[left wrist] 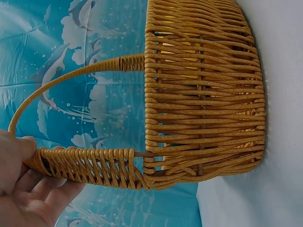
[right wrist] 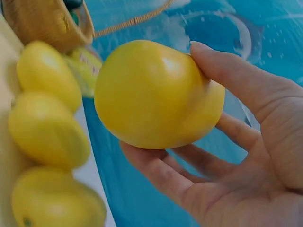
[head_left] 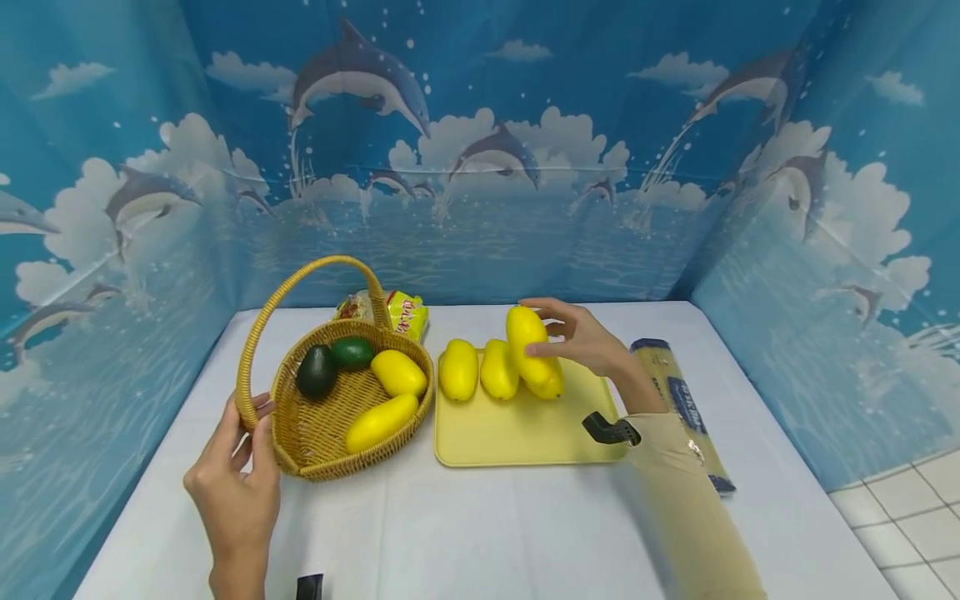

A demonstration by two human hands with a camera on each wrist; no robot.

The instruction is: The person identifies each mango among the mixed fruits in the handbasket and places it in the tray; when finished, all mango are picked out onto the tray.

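Note:
A wicker basket point(head_left: 352, 467) stands on the left of the table; two yellow mangoes point(head_left: 398, 372) and two dark green avocados point(head_left: 317, 372) lie inside. My left hand point(head_left: 242, 483) grips the basket's arched handle point(left wrist: 90, 165) low on its left side, thumb and fingers around it. Over the yellow tray point(head_left: 517, 442), my right hand point(head_left: 581, 337) holds a mango point(head_left: 527, 337) between thumb and fingers. In the right wrist view that held mango point(right wrist: 151, 94) is clear of the others. Three more mangoes point(head_left: 458, 370) lie in a row along the tray's back half.
Behind the basket lies a colourful food packet point(head_left: 407, 315), partly hidden. To the right of the tray, a long beige and blue package point(head_left: 686, 404) lies partly behind my right forearm. A dolphin-print curtain point(head_left: 480, 225) encloses the back and sides of the white table point(head_left: 450, 533).

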